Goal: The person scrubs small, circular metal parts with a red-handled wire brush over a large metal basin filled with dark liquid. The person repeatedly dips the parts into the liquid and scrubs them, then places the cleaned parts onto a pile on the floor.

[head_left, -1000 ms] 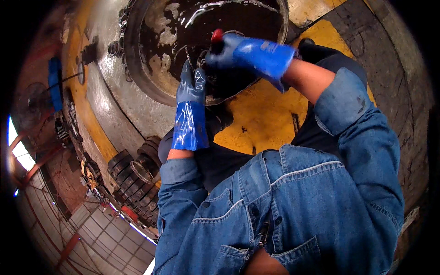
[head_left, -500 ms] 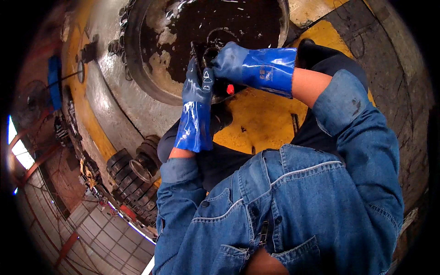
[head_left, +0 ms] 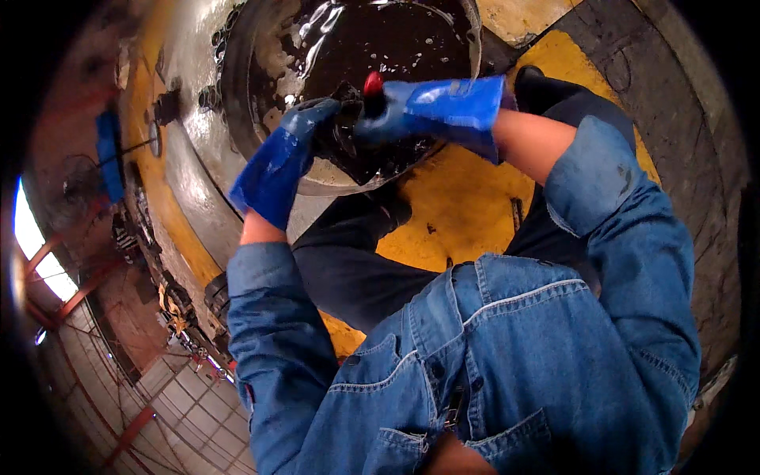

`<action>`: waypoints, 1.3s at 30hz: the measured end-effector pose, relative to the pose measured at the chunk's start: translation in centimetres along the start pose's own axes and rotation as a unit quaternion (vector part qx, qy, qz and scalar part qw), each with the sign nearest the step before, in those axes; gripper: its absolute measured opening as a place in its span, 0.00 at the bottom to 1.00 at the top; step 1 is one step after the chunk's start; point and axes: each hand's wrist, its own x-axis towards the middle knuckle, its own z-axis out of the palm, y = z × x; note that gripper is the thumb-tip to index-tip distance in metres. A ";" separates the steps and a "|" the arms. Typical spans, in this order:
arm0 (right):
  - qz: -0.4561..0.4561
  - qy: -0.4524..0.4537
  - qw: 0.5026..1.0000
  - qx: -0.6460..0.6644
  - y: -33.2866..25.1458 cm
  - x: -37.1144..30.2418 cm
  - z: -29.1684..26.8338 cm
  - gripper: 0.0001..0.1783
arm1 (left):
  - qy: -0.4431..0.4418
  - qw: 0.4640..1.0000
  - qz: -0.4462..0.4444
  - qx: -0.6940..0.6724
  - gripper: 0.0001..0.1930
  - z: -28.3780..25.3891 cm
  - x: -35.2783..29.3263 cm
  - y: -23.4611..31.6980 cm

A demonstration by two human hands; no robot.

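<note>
Both my hands wear long blue rubber gloves and meet over the near side of a round metal tub (head_left: 237,103) of dark liquid. My left hand (head_left: 309,119) is closed on the left edge of a dark, wet, oily metal part (head_left: 343,138), tilted over the tub's near rim. My right hand (head_left: 384,111) is wrapped round a black handle with a red end (head_left: 373,82) that sticks up above the fist. The tool's working end is hidden by the glove and the dark part, so its kind does not show.
My dark-trousered legs are spread on a yellow floor plate (head_left: 451,206) in front of the tub. Left of it lies a grey metal surface (head_left: 186,166) with a yellow edge, with chain-like links (head_left: 212,96) by the tub wall. Dark flooring (head_left: 673,158) stretches away on the right.
My left forearm has swung out to the left. The right hand has turned, bringing the red end from below the fist to above it. The dark part now shows more between the hands.
</note>
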 end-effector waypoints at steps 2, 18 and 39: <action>-0.116 0.011 0.932 -0.343 -2.2 -0.9 1.1 0.11 | -0.048 0.990 -0.011 0.134 0.21 -2.2 0.7 -0.8; 0.090 0.012 0.996 -0.008 -1.4 -2.1 0.6 0.20 | 0.011 0.999 -0.048 -0.006 0.23 -0.2 1.3 -2.3; 0.000 0.189 0.981 0.035 0.6 4.5 2.3 0.18 | 0.297 0.952 -0.062 0.036 0.25 5.2 -2.3 -5.5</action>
